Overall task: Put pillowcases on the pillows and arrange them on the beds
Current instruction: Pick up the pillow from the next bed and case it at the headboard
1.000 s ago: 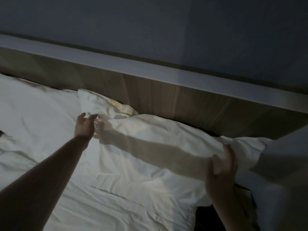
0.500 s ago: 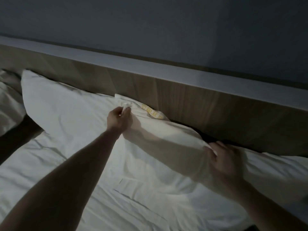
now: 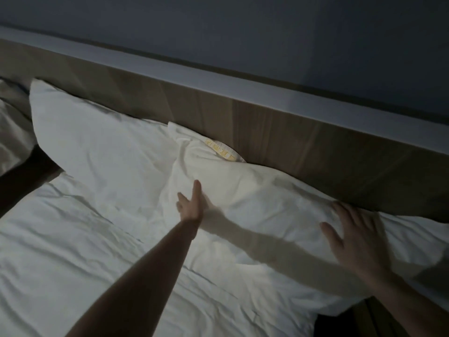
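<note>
Pillow (image 3: 255, 198): cased, lying against the headboard (image 3: 315, 152).
Left hand (image 3: 190, 205): grip spread, edge-on.
Right hand (image 3: 352, 234): flat, fingers splayed.
Tip: press evenly, tuck that yellow tag (image 3: 221, 150).

Two bare forearms, no sleeves in view up to the frame's edge. Left grip (image 3: 190, 205) slim, with long, narrow fingers. Right grip (image 3: 353, 237) broader across the back, knuckles faintly showing. No rings, watch or bands visible in the dim light.
</note>
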The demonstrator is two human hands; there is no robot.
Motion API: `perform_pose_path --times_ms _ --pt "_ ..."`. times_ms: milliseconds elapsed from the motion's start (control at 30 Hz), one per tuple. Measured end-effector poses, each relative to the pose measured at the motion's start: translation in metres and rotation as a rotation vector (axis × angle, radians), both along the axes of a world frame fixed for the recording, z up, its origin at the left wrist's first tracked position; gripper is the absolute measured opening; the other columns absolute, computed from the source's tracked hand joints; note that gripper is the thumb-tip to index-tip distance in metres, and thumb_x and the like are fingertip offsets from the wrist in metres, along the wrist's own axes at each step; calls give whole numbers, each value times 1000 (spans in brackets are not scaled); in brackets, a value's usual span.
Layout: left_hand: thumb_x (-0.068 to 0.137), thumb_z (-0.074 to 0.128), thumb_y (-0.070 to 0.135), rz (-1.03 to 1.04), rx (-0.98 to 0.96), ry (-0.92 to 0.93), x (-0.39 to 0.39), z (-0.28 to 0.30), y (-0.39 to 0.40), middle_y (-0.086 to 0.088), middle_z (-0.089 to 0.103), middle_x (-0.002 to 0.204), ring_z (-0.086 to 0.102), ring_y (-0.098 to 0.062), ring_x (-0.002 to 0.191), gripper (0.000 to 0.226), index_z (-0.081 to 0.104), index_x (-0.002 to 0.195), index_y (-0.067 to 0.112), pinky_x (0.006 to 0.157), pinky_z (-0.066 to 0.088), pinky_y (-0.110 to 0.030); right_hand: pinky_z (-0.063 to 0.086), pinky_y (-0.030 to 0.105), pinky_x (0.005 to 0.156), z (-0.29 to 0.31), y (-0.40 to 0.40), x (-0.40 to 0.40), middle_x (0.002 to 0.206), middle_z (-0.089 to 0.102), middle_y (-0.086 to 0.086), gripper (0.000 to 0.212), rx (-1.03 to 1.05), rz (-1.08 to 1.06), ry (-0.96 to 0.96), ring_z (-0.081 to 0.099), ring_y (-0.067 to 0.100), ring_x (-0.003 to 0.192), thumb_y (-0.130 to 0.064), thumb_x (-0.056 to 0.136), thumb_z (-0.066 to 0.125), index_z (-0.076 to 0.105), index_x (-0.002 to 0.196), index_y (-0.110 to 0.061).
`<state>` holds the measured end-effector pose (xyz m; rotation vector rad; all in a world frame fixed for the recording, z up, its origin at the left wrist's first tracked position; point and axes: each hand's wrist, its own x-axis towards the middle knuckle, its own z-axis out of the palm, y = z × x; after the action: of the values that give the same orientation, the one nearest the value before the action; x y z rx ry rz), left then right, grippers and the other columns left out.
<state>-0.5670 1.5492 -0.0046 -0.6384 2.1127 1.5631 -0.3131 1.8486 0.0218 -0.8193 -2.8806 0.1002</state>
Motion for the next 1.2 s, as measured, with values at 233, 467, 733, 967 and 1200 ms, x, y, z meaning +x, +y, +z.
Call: perform_pose_path --times_ms 233,467,733,967,1200 --pt "73 58 84 -201 -86 78 38 4 25 -13 0 173 9 -36 159 129 3 165 11 128 14 -51 26 58 120 2 31 39 145 59 10 72 44 16 -103 53 33 135 -62 94 30 52 146 -17" --pt "101 33 59 -800 -552 562 127 -12 59 -9 -19 172 -22 -45 155 85 -9 164 20 125 8 -64 18 56 122 -19 -25 58 167 31 5 74 -39 86 14 33 33 152 -60 95 41 36 158 -23" --pt "88 56 60 -1354 -553 702 164 -32 24 2 -28 170 -23 -39 156 101 -6 164 37 128 10 -58 21 63 122 -26 6 115 171 16 9 80 -57 -199 -34 17 36 156 -63 95 30 20 162 -21" --pt "82 65 50 -1293 -614 603 174 -29 34 1 -38 166 -23 -40 156 109 -8 162 42 127 13 -57 10 63 124 -33 -20 98 173 7 3 84 -101 -24 -67 7 33 159 -65 93 44 16 163 -29" --pt "83 73 38 -1514 -501 454 195 -7 51 10 9 173 19 -25 157 89 27 159 43 122 32 -43 16 69 120 -45 15 108 172 13 7 94 -148 -280 -22 11 37 158 -78 89 28 15 164 -22"
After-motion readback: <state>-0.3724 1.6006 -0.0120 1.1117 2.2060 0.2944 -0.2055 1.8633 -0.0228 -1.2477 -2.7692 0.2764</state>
